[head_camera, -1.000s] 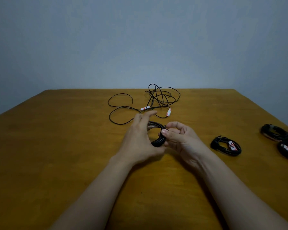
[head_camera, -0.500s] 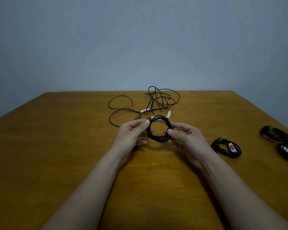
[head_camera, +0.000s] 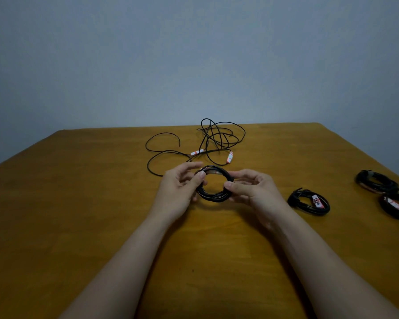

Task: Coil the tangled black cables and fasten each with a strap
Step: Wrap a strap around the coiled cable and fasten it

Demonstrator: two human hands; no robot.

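A: The left hand (head_camera: 180, 187) pinches the coil (head_camera: 213, 198) on its left side, thumb against fingers, forefinger lifted straight above it. And the other?

B: The right hand (head_camera: 251, 189) pinches the opposite side, thumb in front, fingers curled behind. Together they hold the coil up off the tabletop (head_camera: 78, 203), its opening facing the person. I judge that keeps the loops stacked so they cannot spring apart.

A: What else, biggest first?

B: The tangle (head_camera: 219, 137) lies at the far middle of the tabletop, beyond the hands, with one loose end trailing left. It looks like the work left to do.

A: And on the right?

B: Three bundles. The near bundle (head_camera: 296, 201) sits just beside the right hand. Two edge bundles (head_camera: 376, 183) lie further right, close together; whether they touch I cannot tell. They are probably set aside there so finished cable stays apart from the tangle.

A: Is the held coil strapped?

B: A pale strip (head_camera: 211, 172) shows at its top, by the left fingers. Whether it is fastened I cannot tell. Two small tags (head_camera: 196, 152) sit on the tangle's cables.
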